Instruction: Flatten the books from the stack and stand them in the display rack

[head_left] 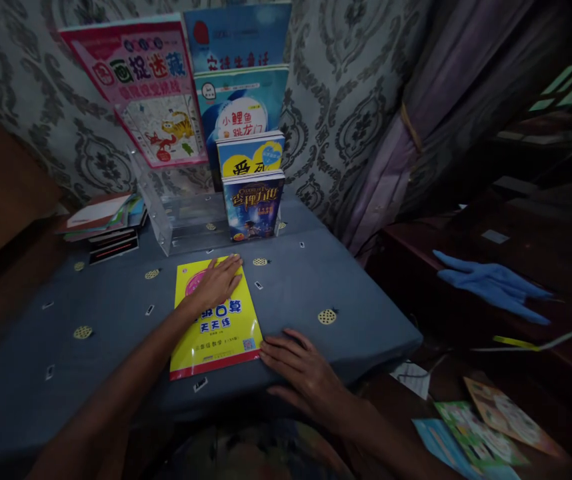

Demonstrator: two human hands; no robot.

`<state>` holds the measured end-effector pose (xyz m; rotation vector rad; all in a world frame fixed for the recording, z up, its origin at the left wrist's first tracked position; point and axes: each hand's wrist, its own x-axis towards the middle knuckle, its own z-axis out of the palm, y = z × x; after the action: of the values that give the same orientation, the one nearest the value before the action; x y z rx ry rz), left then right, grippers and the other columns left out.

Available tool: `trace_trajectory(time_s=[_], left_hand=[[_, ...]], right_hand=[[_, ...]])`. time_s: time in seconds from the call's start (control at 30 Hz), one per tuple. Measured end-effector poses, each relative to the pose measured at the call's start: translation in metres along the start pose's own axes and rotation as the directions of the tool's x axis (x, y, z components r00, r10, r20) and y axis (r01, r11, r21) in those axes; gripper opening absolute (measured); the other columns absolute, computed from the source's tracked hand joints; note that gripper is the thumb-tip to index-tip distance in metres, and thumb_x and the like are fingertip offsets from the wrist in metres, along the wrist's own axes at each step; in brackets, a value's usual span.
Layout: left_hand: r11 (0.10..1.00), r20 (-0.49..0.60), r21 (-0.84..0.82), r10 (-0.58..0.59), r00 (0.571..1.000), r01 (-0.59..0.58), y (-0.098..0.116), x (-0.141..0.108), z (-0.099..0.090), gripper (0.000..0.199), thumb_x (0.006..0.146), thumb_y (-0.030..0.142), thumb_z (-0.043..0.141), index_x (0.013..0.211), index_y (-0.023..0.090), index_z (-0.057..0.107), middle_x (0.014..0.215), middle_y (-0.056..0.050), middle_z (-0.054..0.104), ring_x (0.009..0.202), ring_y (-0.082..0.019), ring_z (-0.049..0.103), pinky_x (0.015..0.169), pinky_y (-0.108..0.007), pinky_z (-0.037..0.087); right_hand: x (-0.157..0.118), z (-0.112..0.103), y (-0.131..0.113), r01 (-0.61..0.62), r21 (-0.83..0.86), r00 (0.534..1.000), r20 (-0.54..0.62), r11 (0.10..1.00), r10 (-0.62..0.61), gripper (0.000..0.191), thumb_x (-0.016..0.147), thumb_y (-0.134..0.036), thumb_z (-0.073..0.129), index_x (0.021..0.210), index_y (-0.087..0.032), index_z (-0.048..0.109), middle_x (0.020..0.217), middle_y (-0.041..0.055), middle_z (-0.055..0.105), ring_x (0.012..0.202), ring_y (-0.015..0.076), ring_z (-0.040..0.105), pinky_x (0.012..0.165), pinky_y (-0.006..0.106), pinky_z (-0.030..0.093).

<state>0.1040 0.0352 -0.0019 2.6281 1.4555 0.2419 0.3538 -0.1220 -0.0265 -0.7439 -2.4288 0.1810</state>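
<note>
A yellow workbook with a red strip along its bottom lies flat on the blue-grey tablecloth. My left hand rests on its upper part, fingers stretched toward the top right corner and covering some of the cover print. At the lower right corner, my right hand touches the edge with its fingertips, fingers extended and thumb apart. Behind the workbook stands a clear acrylic book rack. Its right side holds a dark blue book in front of several taller ones.
A pink picture book leans at the rack's upper left. Left of the rack sits a stack of books. On the dark red furniture at right lies a blue glove. Several booklets are on the floor, lower right.
</note>
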Motion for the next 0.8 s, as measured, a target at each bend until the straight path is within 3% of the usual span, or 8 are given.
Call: trace_trajectory(time_s=[0.17, 0.33, 0.43, 0.57, 0.7, 0.8], left_hand=[[0.999, 0.036, -0.036, -0.008, 0.999, 0.009, 0.020, -0.026, -0.001, 0.054, 0.105, 0.039, 0.027, 0.153, 0.018, 0.042, 0.163, -0.009, 0.036, 0.153, -0.022, 0.029, 0.125, -0.051, 0.019], [0.997, 0.045, -0.068, -0.018, 0.999, 0.021, 0.039, -0.051, 0.000, 0.055, 0.106, 0.040, 0.027, 0.155, 0.018, 0.038, 0.163, -0.008, 0.035, 0.154, -0.020, 0.027, 0.125, -0.049, 0.019], [0.996, 0.060, -0.080, -0.019, 0.998, 0.024, 0.045, -0.059, 0.001, 0.054, 0.106, 0.039, 0.027, 0.155, 0.018, 0.037, 0.164, -0.007, 0.033, 0.154, -0.020, 0.025, 0.126, -0.049, 0.017], [0.995, 0.098, -0.103, -0.007, 0.995, 0.017, 0.048, -0.064, -0.004, 0.056, 0.107, 0.043, 0.028, 0.156, 0.018, 0.036, 0.166, -0.008, 0.030, 0.155, -0.022, 0.023, 0.126, -0.048, 0.015], [0.986, 0.156, -0.167, 0.042, 0.987, -0.016, 0.043, -0.063, -0.020, 0.058, 0.106, 0.050, 0.028, 0.154, 0.020, 0.041, 0.164, -0.009, 0.034, 0.152, -0.025, 0.029, 0.124, -0.049, 0.020], [0.953, 0.186, -0.300, 0.106, 0.977, -0.046, 0.034, -0.059, -0.036, 0.056, 0.106, 0.053, 0.028, 0.151, 0.026, 0.045, 0.159, -0.006, 0.044, 0.147, -0.026, 0.039, 0.122, -0.048, 0.026]], right_hand=[[-0.012, 0.014, -0.021, 0.018, -0.003, 0.981, -0.193, 1.000, -0.019, 0.026, 0.101, -0.016, 0.053, 0.122, -0.019, 0.067, 0.105, 0.0086, 0.079, 0.102, 0.0191, 0.070, 0.098, 0.043, 0.055], [-0.011, 0.015, -0.035, 0.115, 0.070, 0.934, -0.347, 0.991, -0.084, 0.018, 0.101, -0.015, 0.052, 0.106, -0.016, 0.069, 0.088, 0.0066, 0.078, 0.081, 0.0160, 0.068, 0.081, 0.034, 0.058], [-0.007, 0.000, -0.040, 0.169, 0.113, 0.942, -0.311, 0.979, -0.127, 0.020, 0.100, -0.013, 0.052, 0.112, -0.014, 0.068, 0.092, 0.0101, 0.077, 0.080, 0.0158, 0.069, 0.069, 0.029, 0.057], [0.006, -0.027, -0.045, 0.241, 0.069, 0.950, -0.222, 0.968, -0.221, 0.025, 0.102, -0.012, 0.048, 0.119, -0.012, 0.066, 0.096, 0.0118, 0.078, 0.085, 0.0166, 0.072, 0.069, 0.028, 0.058], [0.033, -0.056, -0.043, 0.320, 0.000, 0.925, -0.217, 0.948, -0.312, 0.025, 0.103, -0.013, 0.046, 0.118, -0.011, 0.066, 0.095, 0.0109, 0.078, 0.083, 0.0157, 0.072, 0.070, 0.027, 0.059], [0.061, -0.080, -0.040, 0.313, -0.053, 0.921, -0.228, 0.948, -0.317, 0.028, 0.103, -0.012, 0.044, 0.122, -0.018, 0.065, 0.096, 0.0075, 0.077, 0.085, 0.0153, 0.072, 0.071, 0.026, 0.059]])
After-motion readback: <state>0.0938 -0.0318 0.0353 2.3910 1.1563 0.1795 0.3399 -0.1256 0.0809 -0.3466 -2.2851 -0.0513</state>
